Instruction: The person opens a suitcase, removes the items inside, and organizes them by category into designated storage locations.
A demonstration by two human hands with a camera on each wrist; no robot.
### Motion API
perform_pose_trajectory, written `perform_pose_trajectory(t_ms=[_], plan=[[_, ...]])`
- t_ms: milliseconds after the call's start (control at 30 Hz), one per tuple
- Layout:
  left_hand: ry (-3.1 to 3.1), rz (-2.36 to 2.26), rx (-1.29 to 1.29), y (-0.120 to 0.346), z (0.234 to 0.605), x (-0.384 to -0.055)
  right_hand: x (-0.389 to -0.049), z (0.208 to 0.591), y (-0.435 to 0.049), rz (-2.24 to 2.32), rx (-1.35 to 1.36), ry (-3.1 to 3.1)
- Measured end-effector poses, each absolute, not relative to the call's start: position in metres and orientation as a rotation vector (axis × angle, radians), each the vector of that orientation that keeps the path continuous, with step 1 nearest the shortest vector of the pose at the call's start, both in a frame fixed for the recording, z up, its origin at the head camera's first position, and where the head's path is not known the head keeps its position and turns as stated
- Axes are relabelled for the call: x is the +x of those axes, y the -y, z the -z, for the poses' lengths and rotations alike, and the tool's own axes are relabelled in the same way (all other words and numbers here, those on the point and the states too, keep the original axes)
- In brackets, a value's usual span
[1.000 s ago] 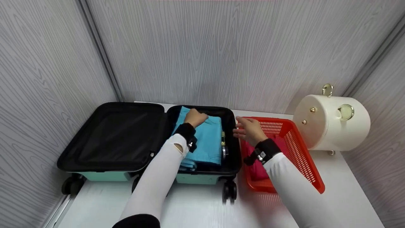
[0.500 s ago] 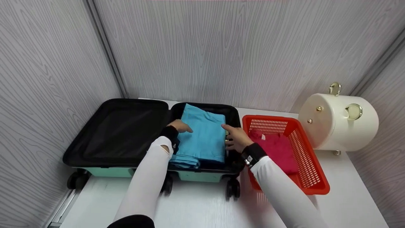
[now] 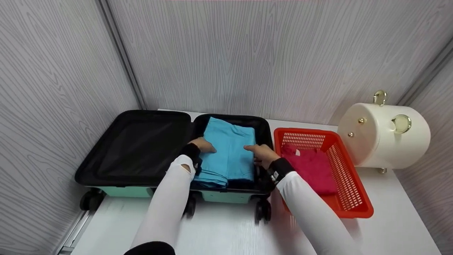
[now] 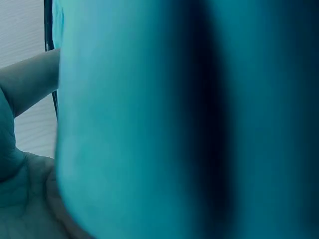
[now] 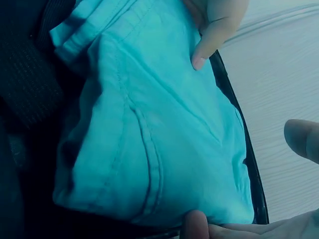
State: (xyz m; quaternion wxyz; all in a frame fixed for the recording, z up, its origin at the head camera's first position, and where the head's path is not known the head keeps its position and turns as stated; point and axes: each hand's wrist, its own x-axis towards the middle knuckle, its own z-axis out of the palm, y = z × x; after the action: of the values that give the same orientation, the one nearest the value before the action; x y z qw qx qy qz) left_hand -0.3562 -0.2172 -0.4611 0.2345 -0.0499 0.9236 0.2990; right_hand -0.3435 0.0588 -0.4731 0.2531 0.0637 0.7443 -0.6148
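Observation:
A folded turquoise garment (image 3: 231, 141) with stitched seams lies in the right half of an open suitcase (image 3: 260, 120). My left hand (image 3: 204, 144) is at its left edge; in the right wrist view that thumb (image 5: 202, 57) rests straight on the cloth, the other fingers hidden. In the left wrist view the cloth blocks most of the picture beside my palm (image 4: 30, 199). My right hand (image 3: 263, 154) is at the right edge. Its fingertips (image 5: 195, 224) touch the cloth's side, while the thumb (image 5: 301, 137) stands away from it.
The suitcase's other half (image 3: 141, 148), black-lined, lies flat on the left. Right of the case stands a red plastic basket (image 3: 354, 184) holding a crimson garment (image 3: 315, 168). A cream cylindrical case (image 3: 393, 138) with gold fittings stands beyond it, near the wall.
My left hand has come down from over the garment to its left edge. The right hand has moved left from above the basket to the garment's right edge. The garment lies flatter.

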Motion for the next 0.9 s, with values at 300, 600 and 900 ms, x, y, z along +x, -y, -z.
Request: perform_pose_trajectory(t_ms=[300, 600, 900], plan=[[-2.566, -0.74, 0.0, 0.218, 0.46, -0.36, -0.343, 0.477, -0.052, 1.648, 0.052, -2.006], [-2.538, -0.805, 0.023, 0.218, 0.455, -0.359, -0.339, 0.474, -0.05, 1.647, -0.059, -1.949], [-2.437, -1.14, -0.093, 0.215, 0.447, -0.357, -0.346, 0.435, -0.075, 1.824, -0.17, -1.917]])
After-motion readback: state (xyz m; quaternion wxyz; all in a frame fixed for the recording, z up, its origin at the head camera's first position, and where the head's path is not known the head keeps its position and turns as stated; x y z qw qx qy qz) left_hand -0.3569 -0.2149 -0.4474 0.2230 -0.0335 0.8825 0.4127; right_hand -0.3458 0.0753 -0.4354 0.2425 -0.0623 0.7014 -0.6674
